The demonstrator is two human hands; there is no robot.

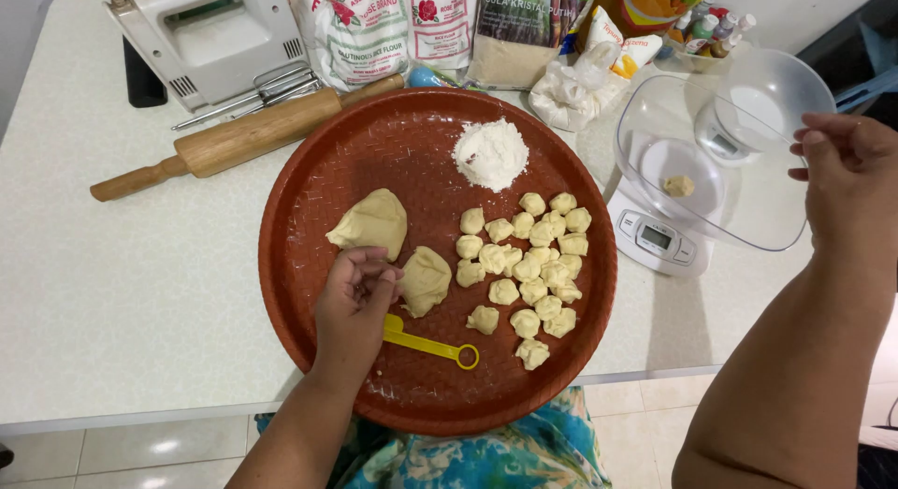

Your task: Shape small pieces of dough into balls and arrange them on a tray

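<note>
White speckled table (140,274), red round tray (309,292), rolling pin (245,139), hand mixer (210,35), kitchen scale (655,236), flour bags (374,30)

Left hand (354,302) touching dough lump (425,280) on red tray (309,171).

On the bench (122,292) sits a round tray (309,321) holding two dough lumps (372,222) at left, many small dough pieces (528,264) at right, a flour pile (490,153) behind them (a measuring spoon (426,343) in front). A rolling pin (238,138) lies behind-left; a kitchen scale (659,236) carrying a bowl (748,143) stands right.
</note>
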